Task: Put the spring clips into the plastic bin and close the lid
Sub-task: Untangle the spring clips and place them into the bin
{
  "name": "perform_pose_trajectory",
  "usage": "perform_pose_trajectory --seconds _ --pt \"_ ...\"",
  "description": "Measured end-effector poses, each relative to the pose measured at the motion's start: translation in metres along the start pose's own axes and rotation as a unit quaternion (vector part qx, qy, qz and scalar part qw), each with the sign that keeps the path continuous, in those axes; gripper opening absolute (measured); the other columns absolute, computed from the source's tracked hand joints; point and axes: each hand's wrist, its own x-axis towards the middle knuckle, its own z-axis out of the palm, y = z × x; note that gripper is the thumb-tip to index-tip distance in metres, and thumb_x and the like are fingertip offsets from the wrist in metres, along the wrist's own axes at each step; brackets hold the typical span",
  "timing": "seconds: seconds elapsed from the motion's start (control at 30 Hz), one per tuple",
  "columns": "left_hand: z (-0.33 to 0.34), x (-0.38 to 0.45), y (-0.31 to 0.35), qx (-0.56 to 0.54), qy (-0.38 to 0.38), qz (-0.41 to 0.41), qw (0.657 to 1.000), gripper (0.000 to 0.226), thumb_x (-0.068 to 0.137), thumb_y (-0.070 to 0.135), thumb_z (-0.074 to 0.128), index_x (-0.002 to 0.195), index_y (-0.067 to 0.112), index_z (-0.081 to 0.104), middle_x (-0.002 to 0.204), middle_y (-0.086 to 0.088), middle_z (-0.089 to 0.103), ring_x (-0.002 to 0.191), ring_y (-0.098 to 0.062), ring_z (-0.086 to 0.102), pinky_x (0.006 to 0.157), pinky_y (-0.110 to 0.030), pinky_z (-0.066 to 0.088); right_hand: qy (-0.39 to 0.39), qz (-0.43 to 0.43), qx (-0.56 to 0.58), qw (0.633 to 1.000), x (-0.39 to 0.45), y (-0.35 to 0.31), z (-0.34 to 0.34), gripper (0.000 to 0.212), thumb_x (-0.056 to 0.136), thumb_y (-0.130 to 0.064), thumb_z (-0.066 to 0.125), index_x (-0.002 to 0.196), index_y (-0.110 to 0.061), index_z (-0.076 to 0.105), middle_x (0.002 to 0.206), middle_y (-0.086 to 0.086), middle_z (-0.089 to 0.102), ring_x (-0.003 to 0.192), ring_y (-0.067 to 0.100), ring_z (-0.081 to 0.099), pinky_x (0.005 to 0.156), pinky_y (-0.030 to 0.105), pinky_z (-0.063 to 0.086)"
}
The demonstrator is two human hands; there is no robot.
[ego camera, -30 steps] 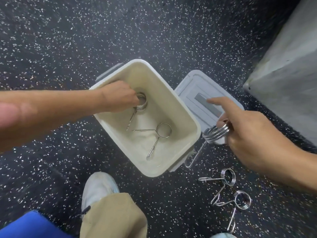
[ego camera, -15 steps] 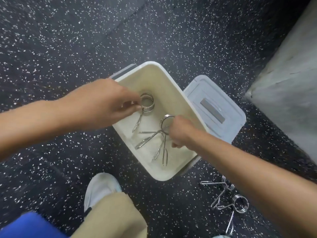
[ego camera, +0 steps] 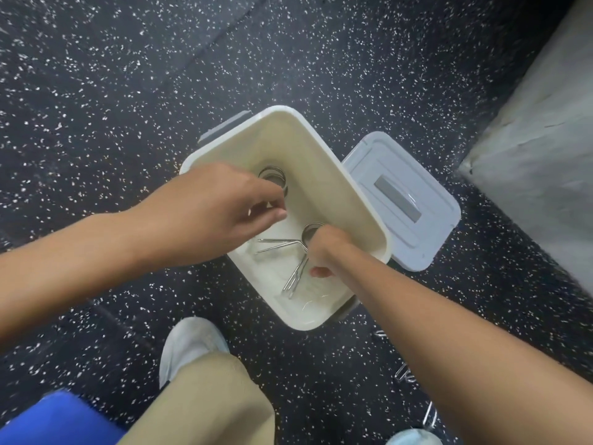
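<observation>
A cream plastic bin (ego camera: 324,149) stands open on the dark speckled floor. Its pale grey lid (ego camera: 426,226) lies flat against its right side. My left hand (ego camera: 218,207) hovers over the bin's left part with fingers apart and nothing in them. Just beyond its fingertips a spring clip (ego camera: 272,178) lies in the bin. My right hand (ego camera: 327,248) reaches into the bin, curled on the coil of a spring clip (ego camera: 309,231). Wire legs (ego camera: 279,244) fan out left and downward on the bin's bottom. My right forearm mostly hides more clips (ego camera: 402,374) lying on the floor.
A grey concrete block (ego camera: 529,155) rises at the right. My white shoe (ego camera: 189,345) and tan trouser leg (ego camera: 208,403) are just below the bin. A blue object (ego camera: 54,419) sits at the bottom left, and a second shoe tip (ego camera: 414,438) shows at the bottom edge.
My right hand has carried a clip from beside the lid down into the bin. My left hand has let go of the far clip's coil and drawn back a little.
</observation>
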Motion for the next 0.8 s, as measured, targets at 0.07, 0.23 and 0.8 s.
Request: perform_pose_trajectory --seconds 0.07,0.23,0.8 --pt "0.001 0.0 0.003 0.004 -0.002 0.0 1.0 0.039 0.094 0.048 0.039 0.093 0.025 0.071 0.073 0.01 0.066 0.063 -0.016 0.059 0.058 -0.04 0.05 0.004 0.005 -0.009 1.0 -0.002 0.0 0.0 0.031 0.095 -0.001 0.057 0.065 -0.006 0.051 0.057 0.003 0.066 0.046 0.017 0.06 0.068 0.031 0.058" --pt "0.001 0.002 0.007 0.014 -0.01 -0.005 1.0 0.043 0.093 0.052 0.036 0.091 0.026 0.07 0.072 0.008 0.066 0.064 -0.018 0.059 0.057 -0.039 0.051 -0.035 -0.036 0.03 0.998 -0.011 -0.001 -0.014 0.01 0.095 0.003 0.055 0.09 -0.004 0.06 0.087 0.015 0.069 0.078 0.02 0.066 0.067 0.025 0.059" --pt "0.035 0.041 0.071 0.04 -0.044 0.087 0.994 0.038 0.096 0.047 0.039 0.088 0.024 0.068 0.064 0.007 0.063 0.057 -0.017 0.057 0.05 -0.034 0.047 0.147 -0.253 -0.093 0.952 -0.122 0.129 -0.08 0.023 0.102 -0.039 0.043 0.097 -0.027 0.062 0.068 -0.006 0.063 0.061 0.012 0.058 0.06 0.037 0.051"
